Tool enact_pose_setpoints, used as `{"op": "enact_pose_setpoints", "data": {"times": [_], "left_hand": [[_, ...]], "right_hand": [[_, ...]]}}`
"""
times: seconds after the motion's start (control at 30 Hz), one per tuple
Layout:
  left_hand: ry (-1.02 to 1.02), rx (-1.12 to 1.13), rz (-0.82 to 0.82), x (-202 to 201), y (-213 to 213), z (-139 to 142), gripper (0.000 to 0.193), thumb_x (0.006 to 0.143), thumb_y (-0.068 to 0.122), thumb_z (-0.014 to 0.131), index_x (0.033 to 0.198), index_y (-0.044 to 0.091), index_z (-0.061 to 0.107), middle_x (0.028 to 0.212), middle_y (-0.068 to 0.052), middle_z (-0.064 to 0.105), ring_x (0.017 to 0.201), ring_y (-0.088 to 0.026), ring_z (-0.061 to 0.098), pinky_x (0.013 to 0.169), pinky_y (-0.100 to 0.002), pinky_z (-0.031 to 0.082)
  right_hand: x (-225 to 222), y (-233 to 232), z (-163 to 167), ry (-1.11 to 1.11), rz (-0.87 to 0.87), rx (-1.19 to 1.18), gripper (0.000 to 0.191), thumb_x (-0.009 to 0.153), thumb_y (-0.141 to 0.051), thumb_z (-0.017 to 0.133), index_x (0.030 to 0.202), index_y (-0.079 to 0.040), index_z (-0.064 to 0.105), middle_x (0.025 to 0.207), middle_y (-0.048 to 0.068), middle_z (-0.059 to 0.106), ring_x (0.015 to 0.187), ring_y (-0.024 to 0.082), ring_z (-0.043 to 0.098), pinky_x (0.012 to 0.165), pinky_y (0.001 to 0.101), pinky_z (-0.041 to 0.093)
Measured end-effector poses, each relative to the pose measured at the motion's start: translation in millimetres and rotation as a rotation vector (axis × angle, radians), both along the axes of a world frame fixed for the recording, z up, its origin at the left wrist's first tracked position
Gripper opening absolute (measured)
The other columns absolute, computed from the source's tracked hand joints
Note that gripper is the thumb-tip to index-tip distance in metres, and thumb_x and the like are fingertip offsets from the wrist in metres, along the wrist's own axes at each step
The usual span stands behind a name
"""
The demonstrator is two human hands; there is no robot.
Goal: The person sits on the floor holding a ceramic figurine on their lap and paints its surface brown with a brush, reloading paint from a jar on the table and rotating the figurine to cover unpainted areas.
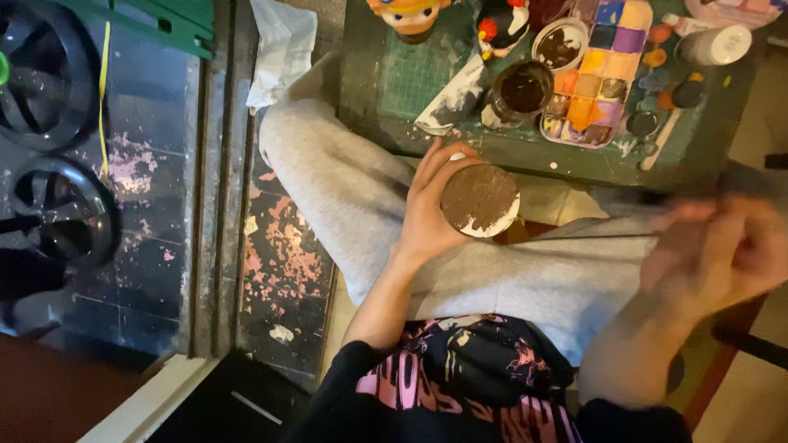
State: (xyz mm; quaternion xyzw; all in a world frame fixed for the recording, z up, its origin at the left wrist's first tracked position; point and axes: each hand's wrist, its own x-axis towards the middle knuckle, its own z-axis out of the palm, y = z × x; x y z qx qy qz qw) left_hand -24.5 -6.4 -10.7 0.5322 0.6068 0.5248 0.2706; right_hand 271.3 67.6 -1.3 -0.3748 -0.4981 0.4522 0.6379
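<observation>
A person sits cross-legged in grey trousers at a low, paint-spattered desk [410, 82]. Off to the far left, away from the work, dark wheels [49, 189] rest on a floor with flaking pink paint.

The left hand [431, 209] holds a round white-edged object coated in brown paint [480, 199] over the lap, just short of the desk's near edge, its fingers wrapped around the rim and clamped on it.

On the desk beyond, a brown-stained jar [521, 92] stands near the near edge, with a small bowl of brown paint [560, 45] behind it. Beside them lies a palette tray of orange, yellow and purple wells [599, 74], and two painted figurines [455, 16] sit at the far edge.

At far right, the right hand [722, 246] is a blur above the knee; whether its fingers are apart or gripping something cannot be told.

The brown coat may be wet, so a slipping grip could smear it or mark the trousers. A careless sweep of the blurred hand could tip the jar.
</observation>
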Motion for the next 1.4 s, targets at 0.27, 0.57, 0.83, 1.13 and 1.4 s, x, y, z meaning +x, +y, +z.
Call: {"op": "enact_pose_setpoints", "data": {"times": [0.27,0.57,0.83,1.13,1.4], "left_hand": [[0.053,-0.006,0.016,7,0,7,0.063,0.066,0.024,0.094,0.121,0.009,0.067,0.129,-0.007,0.063,0.130,-0.027,0.062,0.131,-0.052,0.033],[0.061,-0.024,0.013,6,1,11,0.061,0.067,0.023,0.093,0.121,0.010,0.068,0.128,-0.006,0.064,0.129,-0.026,0.063,0.132,-0.053,0.033],[0.062,-0.002,0.012,7,0,10,0.063,0.067,0.024,0.093,0.122,0.009,0.067,0.129,-0.007,0.063,0.129,-0.027,0.062,0.132,-0.053,0.034],[0.058,-0.013,0.008,7,-1,9,0.062,0.067,0.023,0.093,0.122,0.010,0.067,0.129,-0.006,0.063,0.129,-0.027,0.063,0.132,-0.053,0.033],[0.063,-0.009,0.004,7,0,8,0.064,0.065,0.025,0.093,0.121,0.010,0.066,0.128,-0.007,0.062,0.128,-0.028,0.061,0.130,-0.053,0.033]], "right_hand": [[0,-52,26,-0.211,0.229,0.149,0.022,0.107,-0.012,0.063,0.114,0.008,0.056,0.096,0.029,0.070,0.085,0.032,0.075,0.079,0.0428,0.066],[-22,-43,32,-0.215,0.277,0.141,0.012,0.109,-0.003,0.062,0.115,0.007,0.062,0.096,0.027,0.072,0.085,0.030,0.076,0.080,0.0391,0.066],[-32,-41,41,-0.279,0.237,0.118,0.008,0.110,0.002,0.063,0.112,0.010,0.060,0.097,0.027,0.072,0.086,0.031,0.075,0.083,0.0415,0.065],[-42,-44,52,-0.279,0.268,0.103,0.011,0.110,-0.002,0.063,0.113,0.008,0.062,0.098,0.025,0.072,0.089,0.028,0.076,0.084,0.0386,0.065],[-46,-45,52,-0.344,0.266,0.155,0.006,0.110,0.001,0.062,0.110,0.007,0.063,0.096,0.025,0.072,0.086,0.029,0.076,0.082,0.0404,0.066]]}}
